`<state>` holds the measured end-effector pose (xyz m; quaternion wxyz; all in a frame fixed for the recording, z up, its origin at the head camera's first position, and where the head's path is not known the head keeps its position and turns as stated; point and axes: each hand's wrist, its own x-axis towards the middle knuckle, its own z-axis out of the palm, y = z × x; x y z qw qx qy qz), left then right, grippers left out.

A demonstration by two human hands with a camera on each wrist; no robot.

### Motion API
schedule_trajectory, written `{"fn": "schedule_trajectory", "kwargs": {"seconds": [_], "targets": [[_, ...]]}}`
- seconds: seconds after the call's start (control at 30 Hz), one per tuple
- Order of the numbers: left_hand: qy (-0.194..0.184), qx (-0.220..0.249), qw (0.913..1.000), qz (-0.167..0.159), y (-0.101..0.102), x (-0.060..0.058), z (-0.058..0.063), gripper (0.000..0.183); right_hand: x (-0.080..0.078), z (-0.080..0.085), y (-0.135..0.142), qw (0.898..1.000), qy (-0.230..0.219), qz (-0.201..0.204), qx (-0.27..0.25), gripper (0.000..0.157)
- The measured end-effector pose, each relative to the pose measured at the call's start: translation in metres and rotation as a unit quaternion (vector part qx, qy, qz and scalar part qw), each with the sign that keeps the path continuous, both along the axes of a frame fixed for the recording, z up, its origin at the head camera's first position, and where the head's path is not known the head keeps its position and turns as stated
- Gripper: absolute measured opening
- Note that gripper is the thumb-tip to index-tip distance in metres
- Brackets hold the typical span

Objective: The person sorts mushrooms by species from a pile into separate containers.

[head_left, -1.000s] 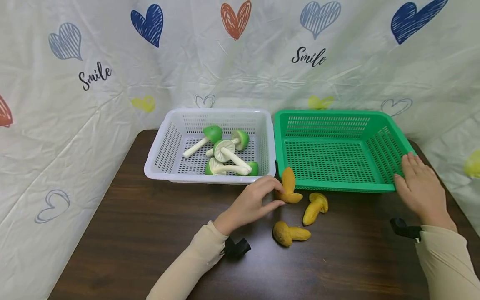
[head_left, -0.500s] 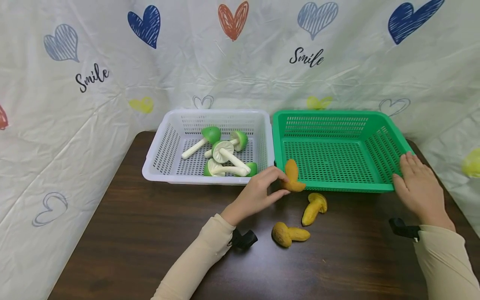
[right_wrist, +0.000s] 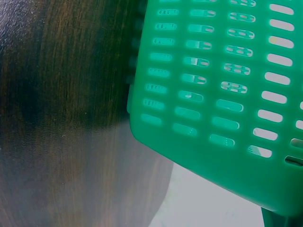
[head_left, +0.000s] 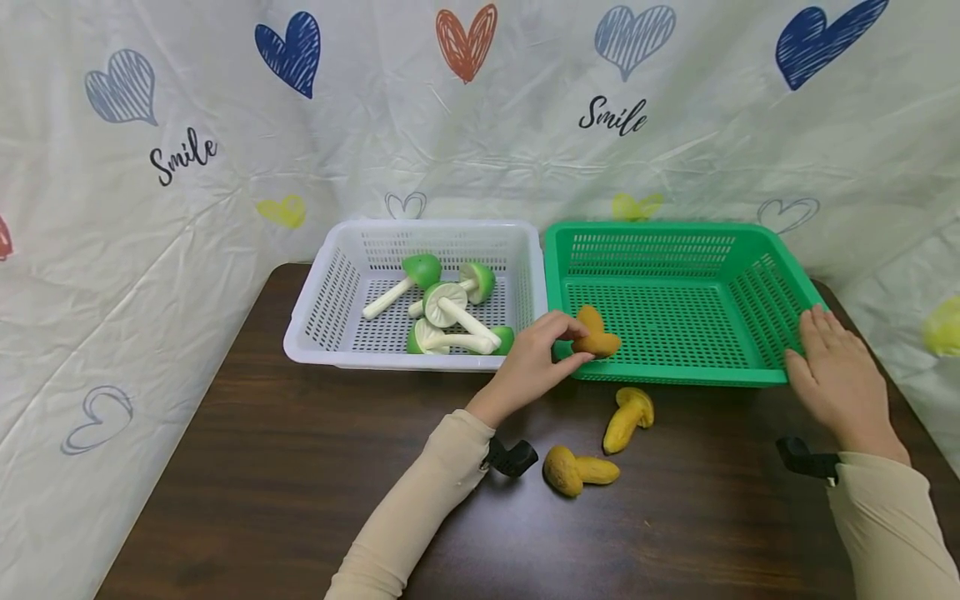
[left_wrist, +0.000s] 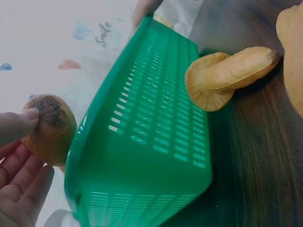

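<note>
My left hand (head_left: 542, 357) pinches a yellow-brown mushroom (head_left: 597, 340) between thumb and fingers, over the front left rim of the green basket (head_left: 675, 375). In the left wrist view that mushroom (left_wrist: 49, 127) shows a dark rough patch on its cap, near the thumb, just beyond the basket's rim. My right hand (head_left: 851, 383) rests with straight fingers on the green basket's right rim; the hand is outside the right wrist view, where the basket wall (right_wrist: 203, 118) fills much of the picture. Two more yellow mushrooms lie on the table, one (head_left: 628, 419) near the basket and one (head_left: 579, 471) nearer me.
A white basket (head_left: 307, 337) holding several green-capped mushrooms (head_left: 448, 304) stands left of the green one, side by side with it. Both sit at the back of the dark wood table (head_left: 247, 483), before a white cloth (head_left: 480, 142) printed with hearts.
My left hand has lifted the mushroom from in front of the baskets, moving it up and right over the green basket's rim. My right hand has stayed on the basket's rim.
</note>
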<state>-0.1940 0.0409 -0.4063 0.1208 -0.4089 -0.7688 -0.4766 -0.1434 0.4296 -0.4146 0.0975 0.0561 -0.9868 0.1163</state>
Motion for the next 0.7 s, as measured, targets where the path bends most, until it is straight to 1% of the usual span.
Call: {"fn": "schedule_trajectory", "kwargs": {"seconds": [0.2, 0.37, 0.57, 0.7], "targets": [[-0.008, -0.02, 0.9997, 0.016, 0.009, -0.006, -0.003, 0.023, 0.001, 0.0, -0.001, 1.0, 0.008, 0.002, -0.002, 0.058], [-0.012, -0.033, 0.9991, 0.025, 0.014, -0.01, -0.002, 0.022, 0.001, 0.0, -0.001, 1.0, 0.007, 0.0, -0.006, 0.057], [-0.023, -0.071, 0.9965, 0.037, 0.02, -0.012, 0.002, 0.022, 0.0, 0.0, 0.0, 1.0, 0.005, 0.0, 0.0, 0.057], [-0.035, -0.102, 0.9932, 0.045, 0.024, -0.013, 0.004, 0.022, 0.001, -0.001, 0.0, 1.0, 0.008, 0.001, -0.004, 0.057]]}}
